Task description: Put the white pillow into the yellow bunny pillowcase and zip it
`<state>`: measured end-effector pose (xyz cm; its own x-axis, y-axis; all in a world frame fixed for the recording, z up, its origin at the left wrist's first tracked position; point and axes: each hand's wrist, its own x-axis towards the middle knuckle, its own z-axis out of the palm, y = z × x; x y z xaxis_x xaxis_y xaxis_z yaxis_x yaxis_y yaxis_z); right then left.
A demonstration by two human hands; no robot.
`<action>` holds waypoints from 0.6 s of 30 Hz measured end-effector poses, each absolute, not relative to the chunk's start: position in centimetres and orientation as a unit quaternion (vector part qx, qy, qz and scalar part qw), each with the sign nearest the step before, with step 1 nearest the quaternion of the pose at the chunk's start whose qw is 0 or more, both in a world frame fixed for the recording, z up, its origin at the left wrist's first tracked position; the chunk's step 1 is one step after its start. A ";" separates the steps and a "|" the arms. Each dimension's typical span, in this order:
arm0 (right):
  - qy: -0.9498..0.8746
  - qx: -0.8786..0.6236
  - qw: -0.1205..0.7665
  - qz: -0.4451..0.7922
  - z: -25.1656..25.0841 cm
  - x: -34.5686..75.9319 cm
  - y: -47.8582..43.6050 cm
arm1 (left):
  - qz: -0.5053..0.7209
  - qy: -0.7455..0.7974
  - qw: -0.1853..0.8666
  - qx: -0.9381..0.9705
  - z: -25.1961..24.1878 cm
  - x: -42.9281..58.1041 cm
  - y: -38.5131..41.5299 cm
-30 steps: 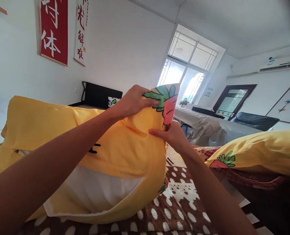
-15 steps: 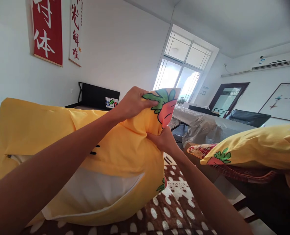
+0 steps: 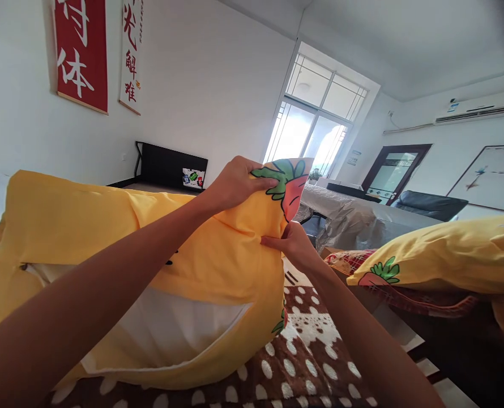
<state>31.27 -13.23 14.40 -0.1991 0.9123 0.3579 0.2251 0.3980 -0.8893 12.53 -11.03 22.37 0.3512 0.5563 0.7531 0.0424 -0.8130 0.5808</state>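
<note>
A yellow pillowcase (image 3: 218, 260) with carrot prints spreads before me, its long side opening gaping to show a white pillow (image 3: 162, 323) inside. My left hand (image 3: 239, 184) pinches the raised far-right corner from above, thumb lying on the green leaves of the print. Just below that corner, my right hand (image 3: 292, 246) grips the right edge, thumb pressed on the near face and the other fingers hidden behind. The cloth puckers between the two hands. Underneath lies a brown blanket (image 3: 290, 368) with white spots.
To the right, another yellow pillow (image 3: 451, 255) rests on red checked cloth (image 3: 430, 306). Behind it stand a table (image 3: 371, 221) under plastic sheeting and a dark chair (image 3: 430, 204). A black bench-like frame (image 3: 167, 164) is by the back wall.
The held corner and both hands have dropped slightly. My right thumb has shifted a little to the right on the cloth. The pillowcase's left end has shifted slightly right in view.
</note>
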 end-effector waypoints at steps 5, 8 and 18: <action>-0.656 -0.391 0.524 0.376 13.4 31.5 -13.1 | 0.480 0.156 0.300 0.809 21.8 11.6 -11.2; -0.647 -0.400 0.551 0.343 13.2 31.7 -13.1 | 0.367 0.208 0.370 0.828 20.9 9.6 -10.7; -0.638 -0.448 0.491 0.389 13.4 34.7 -11.6 | 0.330 0.362 0.253 0.835 18.2 6.8 -8.1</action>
<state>34.66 -11.60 13.41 -0.1164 0.9537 0.2772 0.1889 0.2953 -0.9366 6.81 -8.08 18.15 0.5205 0.7707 0.3675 0.4374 -0.6103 0.6604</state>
